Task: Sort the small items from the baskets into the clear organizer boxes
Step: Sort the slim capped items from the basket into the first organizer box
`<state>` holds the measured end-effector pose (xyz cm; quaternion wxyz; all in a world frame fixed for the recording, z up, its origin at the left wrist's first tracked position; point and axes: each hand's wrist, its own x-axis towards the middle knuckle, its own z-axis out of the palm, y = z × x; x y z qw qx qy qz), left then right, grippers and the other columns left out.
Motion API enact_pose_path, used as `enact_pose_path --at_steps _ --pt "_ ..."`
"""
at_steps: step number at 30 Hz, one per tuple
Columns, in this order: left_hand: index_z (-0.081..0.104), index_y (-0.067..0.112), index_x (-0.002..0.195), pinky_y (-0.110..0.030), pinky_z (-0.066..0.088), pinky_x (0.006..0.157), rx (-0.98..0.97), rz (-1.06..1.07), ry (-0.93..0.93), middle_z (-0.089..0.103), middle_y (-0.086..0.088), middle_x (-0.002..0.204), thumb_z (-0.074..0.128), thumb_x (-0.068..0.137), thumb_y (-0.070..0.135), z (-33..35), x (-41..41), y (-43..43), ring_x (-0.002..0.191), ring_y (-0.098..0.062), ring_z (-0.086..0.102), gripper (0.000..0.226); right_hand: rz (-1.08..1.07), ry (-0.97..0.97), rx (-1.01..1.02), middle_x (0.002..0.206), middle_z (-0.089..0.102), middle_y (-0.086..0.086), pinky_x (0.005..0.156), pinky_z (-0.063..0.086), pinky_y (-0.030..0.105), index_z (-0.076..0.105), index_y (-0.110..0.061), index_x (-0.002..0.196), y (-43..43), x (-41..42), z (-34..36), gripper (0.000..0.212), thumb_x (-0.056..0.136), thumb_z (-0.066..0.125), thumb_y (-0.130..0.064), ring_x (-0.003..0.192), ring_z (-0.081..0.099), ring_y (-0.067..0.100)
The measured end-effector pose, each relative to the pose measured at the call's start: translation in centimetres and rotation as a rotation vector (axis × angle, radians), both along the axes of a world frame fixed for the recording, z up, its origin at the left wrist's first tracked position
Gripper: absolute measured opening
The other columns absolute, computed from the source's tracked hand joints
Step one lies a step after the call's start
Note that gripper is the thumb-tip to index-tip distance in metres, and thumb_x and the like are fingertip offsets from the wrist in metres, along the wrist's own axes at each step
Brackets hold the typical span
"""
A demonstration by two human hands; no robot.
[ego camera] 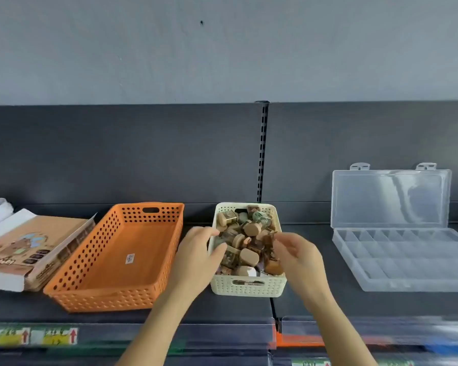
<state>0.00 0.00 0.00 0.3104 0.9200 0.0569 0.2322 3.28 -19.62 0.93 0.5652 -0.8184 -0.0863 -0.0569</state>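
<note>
A cream perforated basket (249,287) sits mid-shelf, heaped with several small brown, tan and green items (249,249). My left hand (196,257) grips the basket's left rim, thumb inside and fingers over the wall. At the right rim my right hand (298,256) curls its blurred fingers among the items; whether it holds one is unclear. A clear organizer box (402,249) lies to the right, its lid (391,196) standing open and its compartments bare. An orange basket (103,294) to the left holds only a small sticker.
A stack of illustrated books or boxes (24,249) lies at the far left, touching the orange basket. The dark shelf back panel stands close behind everything. Price labels (50,336) line the shelf's front edge below my arms.
</note>
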Motion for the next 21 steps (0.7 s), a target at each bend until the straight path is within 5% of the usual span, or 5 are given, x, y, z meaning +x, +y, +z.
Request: enact_pose_path --at_steps 4,8,13,17,21 --pt "0.058 0.022 0.122 -0.011 0.035 0.082 0.055 0.031 0.095 0.052 0.009 0.124 0.058 0.091 0.032 -1.8 0.5 -0.7 0.105 0.0 0.05 0.033 -0.013 0.031 -0.159 0.092 0.063 -0.009 0.079 0.049 0.025 0.066 -0.018 0.11 -0.5 0.8 -2.1 0.022 0.093 0.052 -0.018 0.089 0.06 0.008" --pt "0.059 0.023 0.119 -0.011 0.032 0.079 0.059 0.045 0.092 0.051 0.011 0.123 0.059 0.09 0.031 -2.2 1.3 -1.5 0.101 0.001 0.049 0.03 0.004 -0.005 -0.232 0.099 0.066 0.003 0.078 0.052 0.032 0.066 -0.013 0.104 -0.6 2.2 -2.5 0.019 0.093 0.051 -0.017 0.089 0.06 0.016" --pt "0.06 0.025 0.117 -0.014 0.035 0.085 0.041 0.037 0.124 0.051 0.014 0.119 0.059 0.089 0.032 -2.9 2.0 -1.9 0.106 0.0 0.048 0.028 0.049 -0.065 -0.245 0.097 0.059 -0.004 0.066 0.044 0.014 0.066 -0.018 0.107 -1.1 3.8 -3.2 0.02 0.094 0.052 -0.019 0.084 0.056 0.006" --pt "0.06 0.024 0.117 -0.018 0.039 0.091 0.044 0.034 0.153 0.051 0.013 0.118 0.06 0.089 0.029 -3.3 2.2 -1.9 0.109 -0.002 0.05 0.029 0.066 -0.093 -0.258 0.096 0.064 0.001 0.069 0.046 0.021 0.069 -0.014 0.101 -1.2 4.6 -4.0 0.017 0.093 0.053 -0.015 0.085 0.058 0.013" --pt "0.058 0.024 0.12 -0.015 0.037 0.091 0.117 -0.013 0.183 0.048 0.013 0.121 0.061 0.089 0.025 -3.3 3.3 -1.5 0.109 -0.003 0.05 0.031 0.069 -0.139 -0.283 0.092 0.059 -0.011 0.065 0.041 0.007 0.07 -0.014 0.104 -0.5 5.0 -3.8 0.019 0.09 0.058 -0.011 0.085 0.056 0.01"
